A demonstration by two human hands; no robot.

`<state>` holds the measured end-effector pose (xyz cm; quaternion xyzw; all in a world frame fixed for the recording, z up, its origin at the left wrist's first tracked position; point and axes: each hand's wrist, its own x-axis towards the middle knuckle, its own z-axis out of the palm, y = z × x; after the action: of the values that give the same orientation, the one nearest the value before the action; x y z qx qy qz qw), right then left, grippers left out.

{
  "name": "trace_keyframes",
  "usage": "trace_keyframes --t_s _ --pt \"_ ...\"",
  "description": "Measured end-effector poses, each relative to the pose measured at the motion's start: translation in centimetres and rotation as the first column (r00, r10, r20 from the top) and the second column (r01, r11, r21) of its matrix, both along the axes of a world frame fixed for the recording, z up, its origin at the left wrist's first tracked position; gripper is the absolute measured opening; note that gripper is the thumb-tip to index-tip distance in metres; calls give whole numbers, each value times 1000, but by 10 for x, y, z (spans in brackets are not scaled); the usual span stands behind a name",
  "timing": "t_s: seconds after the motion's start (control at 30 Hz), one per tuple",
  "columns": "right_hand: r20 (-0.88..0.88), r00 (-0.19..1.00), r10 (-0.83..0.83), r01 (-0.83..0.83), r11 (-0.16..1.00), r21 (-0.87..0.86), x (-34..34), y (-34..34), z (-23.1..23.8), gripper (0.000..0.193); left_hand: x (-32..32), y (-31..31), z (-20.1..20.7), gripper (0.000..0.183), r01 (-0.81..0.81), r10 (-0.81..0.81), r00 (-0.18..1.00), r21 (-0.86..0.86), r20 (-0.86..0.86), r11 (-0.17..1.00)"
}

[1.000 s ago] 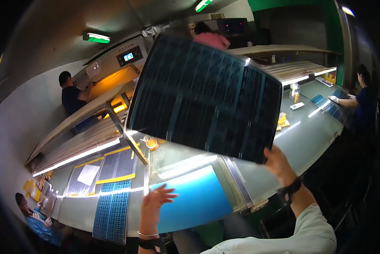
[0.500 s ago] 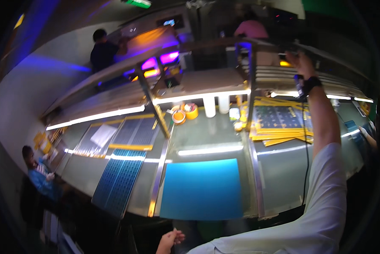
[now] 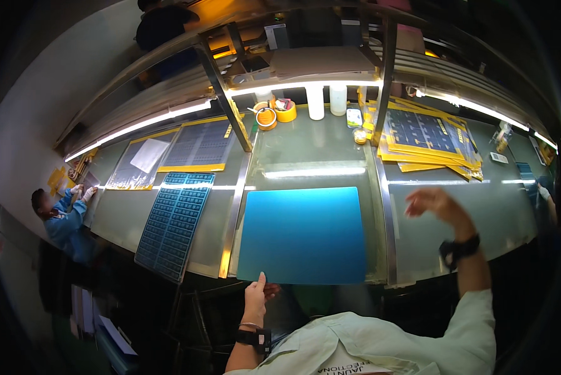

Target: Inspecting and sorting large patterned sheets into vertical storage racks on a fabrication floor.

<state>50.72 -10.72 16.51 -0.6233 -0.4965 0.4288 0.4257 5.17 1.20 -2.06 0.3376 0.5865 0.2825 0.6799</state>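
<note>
L hand, lower ctr: thumb at near-L edge of blue sheet; we can't tell if pinched. Sheet: mid-frame, flat on grey bench; we'd guess light, stiff, slick, scratch-prone; take by opp. edges. R hand, ctr-R: empty, fingers loosely parted.

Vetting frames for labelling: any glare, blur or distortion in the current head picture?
Head view: white glare streaks on the worktop, one just beyond the blue sheet; head view: right hand looks slightly soft, left hand crisper; head view: row of light tubes bends down toward both sides, corners go black; head view: deep shadow below the worktop's near edge.
</note>
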Motion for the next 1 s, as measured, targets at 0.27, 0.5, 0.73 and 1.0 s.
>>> trace_keyframes --t_s 0.27,0.5,0.73,1.0 --pt "-332 929 -164 99 974 -204 -124 -86 -106 26 4 -8 27 41 -41 36 999 141 33 989" --pt "-162 952 -261 218 945 -243 -160 -87 -143 27 19 -4 0 44 65 -76 992 101 104 993" --pt "-98 990 -101 75 968 -239 -186 -73 -122 21 -34 1 -5 49 271 -268 963 128 -34 954" --pt "-67 998 11 -25 977 -211 -212 -51 -118 19 -212 56 -3 48 -583 590 808 170 17 794"
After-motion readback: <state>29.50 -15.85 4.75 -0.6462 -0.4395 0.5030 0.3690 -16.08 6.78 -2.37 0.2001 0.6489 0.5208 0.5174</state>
